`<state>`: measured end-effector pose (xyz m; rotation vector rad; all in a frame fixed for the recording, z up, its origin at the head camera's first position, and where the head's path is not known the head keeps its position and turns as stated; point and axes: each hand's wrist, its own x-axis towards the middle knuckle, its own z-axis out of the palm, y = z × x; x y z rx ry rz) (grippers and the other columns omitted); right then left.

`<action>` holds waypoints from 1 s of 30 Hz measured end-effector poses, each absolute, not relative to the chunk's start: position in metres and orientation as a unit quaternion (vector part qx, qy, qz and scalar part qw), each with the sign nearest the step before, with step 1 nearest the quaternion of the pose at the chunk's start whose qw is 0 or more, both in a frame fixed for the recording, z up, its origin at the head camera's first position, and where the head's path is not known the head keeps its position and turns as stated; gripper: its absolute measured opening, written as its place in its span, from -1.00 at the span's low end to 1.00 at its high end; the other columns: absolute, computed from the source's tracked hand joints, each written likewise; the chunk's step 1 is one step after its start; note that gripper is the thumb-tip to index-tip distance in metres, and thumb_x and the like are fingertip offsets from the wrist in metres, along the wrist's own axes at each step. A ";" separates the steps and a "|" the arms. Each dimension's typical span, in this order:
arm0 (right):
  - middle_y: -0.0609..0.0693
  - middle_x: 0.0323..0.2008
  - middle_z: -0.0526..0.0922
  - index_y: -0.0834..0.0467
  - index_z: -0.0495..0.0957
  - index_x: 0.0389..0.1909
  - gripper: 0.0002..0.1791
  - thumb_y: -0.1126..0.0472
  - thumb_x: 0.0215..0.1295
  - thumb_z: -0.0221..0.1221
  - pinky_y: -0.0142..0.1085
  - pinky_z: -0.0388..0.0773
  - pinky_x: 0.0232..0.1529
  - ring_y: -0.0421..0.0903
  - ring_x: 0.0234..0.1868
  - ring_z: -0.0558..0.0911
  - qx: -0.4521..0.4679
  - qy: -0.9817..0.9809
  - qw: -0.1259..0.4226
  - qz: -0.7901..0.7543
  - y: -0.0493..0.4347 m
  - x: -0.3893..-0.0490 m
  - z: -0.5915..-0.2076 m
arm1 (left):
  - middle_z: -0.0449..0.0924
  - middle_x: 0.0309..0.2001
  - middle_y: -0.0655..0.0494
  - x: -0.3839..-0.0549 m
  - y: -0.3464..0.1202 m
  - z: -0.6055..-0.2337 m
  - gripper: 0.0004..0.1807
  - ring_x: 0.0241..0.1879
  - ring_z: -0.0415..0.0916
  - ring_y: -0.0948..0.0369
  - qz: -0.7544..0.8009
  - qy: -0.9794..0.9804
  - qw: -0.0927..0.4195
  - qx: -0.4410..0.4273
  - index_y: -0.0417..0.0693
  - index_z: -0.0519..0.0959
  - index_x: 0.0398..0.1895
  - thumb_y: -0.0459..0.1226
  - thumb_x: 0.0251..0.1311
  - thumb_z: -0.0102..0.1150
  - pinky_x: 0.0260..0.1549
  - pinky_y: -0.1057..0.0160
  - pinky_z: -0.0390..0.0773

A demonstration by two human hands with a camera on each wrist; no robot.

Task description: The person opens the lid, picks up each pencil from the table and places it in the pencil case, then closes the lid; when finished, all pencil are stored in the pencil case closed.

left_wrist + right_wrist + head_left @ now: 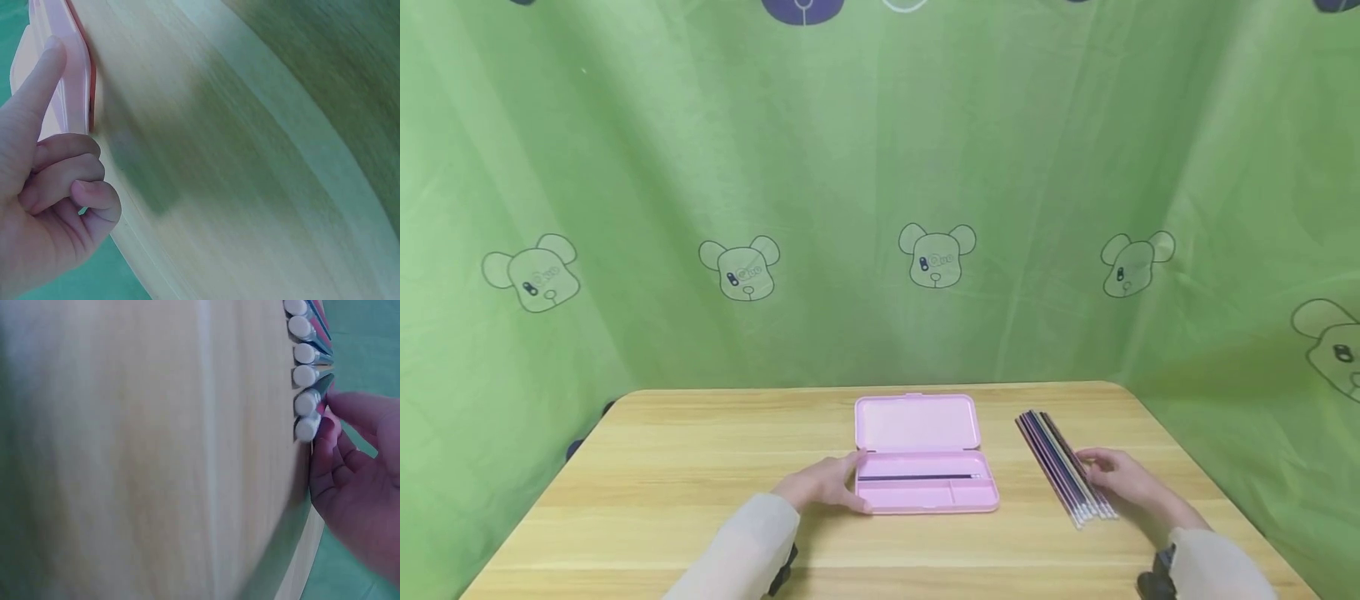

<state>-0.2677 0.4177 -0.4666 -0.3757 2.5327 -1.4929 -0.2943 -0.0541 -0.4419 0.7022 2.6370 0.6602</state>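
Head view: gripping left end of open case (901,498) with left hand (823,483), thumb at near-left corner, on middle of table (737,442), with lid (917,423) laid back on far side and lone pencil (917,477) lying left to right inside. Farther right, pinching at right edge of pencils (1060,465) with right hand (1123,479), between thumb and curled fingers. Set side by side right of case, white ends near, dark ends far and slightly left; seen close in right wrist view.
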 end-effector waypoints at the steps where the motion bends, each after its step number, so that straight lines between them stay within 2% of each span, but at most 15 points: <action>1: 0.31 -0.28 0.51 0.72 0.00 0.09 -0.49 0.47 0.23 -0.09 -0.23 0.63 -0.28 -0.03 -0.32 0.61 -0.122 0.847 0.093 -0.509 0.417 -0.268 -0.466 | 0.21 0.29 -0.21 -0.295 -0.054 -0.442 0.02 0.26 0.17 -0.11 0.232 0.926 0.166 0.246 -0.10 0.06 0.38 -0.03 -0.14 0.38 0.24 -0.06 0.17; 5: 0.33 -0.27 0.52 0.71 0.04 0.07 -0.52 0.49 0.22 -0.09 -0.25 0.62 -0.29 0.00 -0.32 0.60 -0.116 0.857 0.085 -0.496 0.415 -0.267 -0.463 | 0.21 0.29 -0.20 -0.295 -0.056 -0.442 0.02 0.26 0.18 -0.11 0.230 0.927 0.166 0.245 -0.09 0.05 0.39 -0.03 -0.14 0.38 0.24 -0.06 0.18; 9: 0.22 -0.34 0.56 0.63 0.23 0.03 -0.55 0.44 0.18 0.01 -0.32 0.56 -0.31 -0.05 -0.37 0.57 -0.091 0.910 0.035 -0.402 0.409 -0.267 -0.460 | 0.21 0.29 -0.19 -0.295 -0.057 -0.442 0.02 0.26 0.18 -0.11 0.231 0.926 0.167 0.245 -0.10 0.05 0.39 -0.03 -0.14 0.38 0.24 -0.06 0.18; 12: 0.23 -0.37 0.57 0.60 0.30 -0.01 -0.57 0.40 0.14 0.07 -0.20 0.55 -0.30 -0.01 -0.38 0.55 -0.062 0.937 0.004 -0.343 0.403 -0.269 -0.459 | 0.21 0.29 -0.19 -0.295 -0.057 -0.443 0.03 0.26 0.17 -0.10 0.233 0.926 0.168 0.246 -0.10 0.05 0.39 -0.02 -0.14 0.38 0.24 -0.06 0.18; 16: 0.38 -0.32 0.55 0.60 0.34 -0.06 -0.58 0.39 0.10 0.11 0.03 0.53 -0.25 0.10 -0.34 0.56 -0.040 0.952 -0.017 -0.302 0.400 -0.273 -0.461 | 0.22 0.28 -0.21 -0.295 -0.056 -0.444 0.03 0.25 0.19 -0.11 0.233 0.926 0.166 0.246 -0.12 0.06 0.38 -0.03 -0.14 0.38 0.24 -0.05 0.19; 19: 0.41 -0.30 0.55 0.57 0.37 -0.07 -0.58 0.39 0.07 0.12 0.05 0.52 -0.24 0.13 -0.33 0.56 -0.027 0.957 -0.020 -0.290 0.400 -0.274 -0.461 | 0.23 0.27 -0.22 -0.295 -0.055 -0.444 0.03 0.25 0.20 -0.11 0.232 0.927 0.164 0.246 -0.14 0.07 0.37 -0.03 -0.15 0.39 0.23 -0.04 0.20; 26: 0.38 -0.33 0.57 0.51 0.42 -0.10 -0.66 0.40 0.11 0.07 0.04 0.53 -0.28 0.13 -0.36 0.57 -0.016 0.956 -0.044 -0.289 0.395 -0.273 -0.458 | 0.21 0.29 -0.19 -0.294 -0.055 -0.442 0.02 0.26 0.18 -0.11 0.239 0.923 0.169 0.250 -0.11 0.04 0.39 -0.03 -0.12 0.37 0.24 -0.05 0.18; 30: 0.32 -0.37 0.58 0.51 0.40 -0.04 -0.65 0.40 0.16 0.04 -0.07 0.57 -0.33 0.06 -0.41 0.58 -0.012 0.941 -0.056 -0.334 0.385 -0.270 -0.453 | 0.20 0.30 -0.17 -0.294 -0.055 -0.442 0.02 0.27 0.17 -0.10 0.240 0.922 0.170 0.254 -0.10 0.03 0.39 -0.03 -0.12 0.37 0.25 -0.05 0.17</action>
